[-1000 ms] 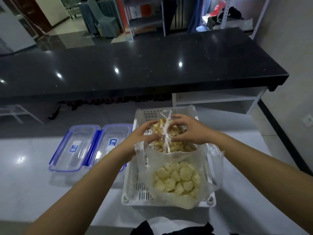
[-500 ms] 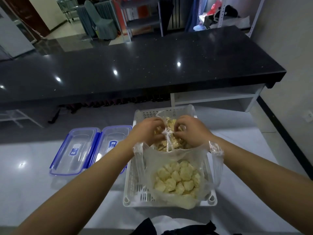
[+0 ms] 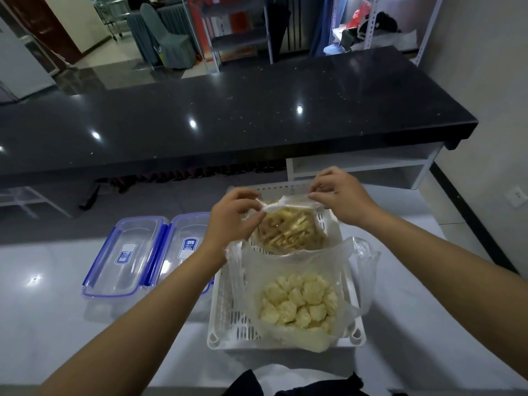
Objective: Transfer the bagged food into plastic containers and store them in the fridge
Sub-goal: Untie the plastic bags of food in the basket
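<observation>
A white slotted basket (image 3: pixel 221 315) stands on the pale counter and holds two clear bags. The far bag of golden strips (image 3: pixel 288 232) is lifted a little above the basket, its mouth pulled wide. My left hand (image 3: pixel 233 217) pinches the left edge of that mouth and my right hand (image 3: pixel 341 197) pinches the right edge. The near bag of pale yellow chunks (image 3: pixel 300 304) lies in the basket's front half, its top loose. Two clear plastic containers with blue rims (image 3: pixel 125 255) (image 3: pixel 185 238) lie side by side to the basket's left.
A long black countertop (image 3: pixel 228 118) runs across the back, with a white open shelf (image 3: pixel 371 167) under its right end. A wall with a socket (image 3: pixel 515 195) is at the right. Dark cloth (image 3: pixel 285 387) shows at the bottom edge.
Both hands worked at the knotted neck of the golden-strip bag, then drew apart; the bag's mouth now stands open and the bag sits higher.
</observation>
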{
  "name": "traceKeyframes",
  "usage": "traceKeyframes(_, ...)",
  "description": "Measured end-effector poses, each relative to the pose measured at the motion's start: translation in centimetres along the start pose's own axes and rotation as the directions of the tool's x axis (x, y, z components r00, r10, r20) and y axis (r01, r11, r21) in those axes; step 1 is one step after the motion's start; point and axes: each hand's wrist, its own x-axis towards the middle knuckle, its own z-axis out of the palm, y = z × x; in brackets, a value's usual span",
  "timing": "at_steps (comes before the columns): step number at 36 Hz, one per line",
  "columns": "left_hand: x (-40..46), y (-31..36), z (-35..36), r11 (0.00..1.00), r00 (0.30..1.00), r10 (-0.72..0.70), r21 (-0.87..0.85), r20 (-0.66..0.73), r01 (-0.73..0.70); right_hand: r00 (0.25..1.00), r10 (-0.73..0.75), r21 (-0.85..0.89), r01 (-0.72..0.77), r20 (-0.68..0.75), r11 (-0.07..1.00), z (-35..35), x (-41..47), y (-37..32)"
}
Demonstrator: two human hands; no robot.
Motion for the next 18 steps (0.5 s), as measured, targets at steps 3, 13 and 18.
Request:
traceKeyframes(3, -0.6, -0.8, 0.4, 0.989, 0.989, -0.142, -0.039, 0.050, 0.144, 0.998, 0.053, -0.035, -0.052, 0.025, 0.998, 0.3, 0.2, 0.8)
traceKeyframes(13, -0.3, 0.1, 0.7, 0.993, 0.974, -0.117, 0.046, 0.195, 0.110, 0.932, -0.137, -0.084, 0.174, 0.336, 0.981, 2.0, -0.2, -3.3)
traceKeyframes(18, 0.3, 1.4, 0.8, 0.990, 0.981, -0.083, 0.123, 0.173, 0.062, 0.925, -0.211, -0.362, 0.323, 0.315, 0.874, 3.3, -0.3, -4.7)
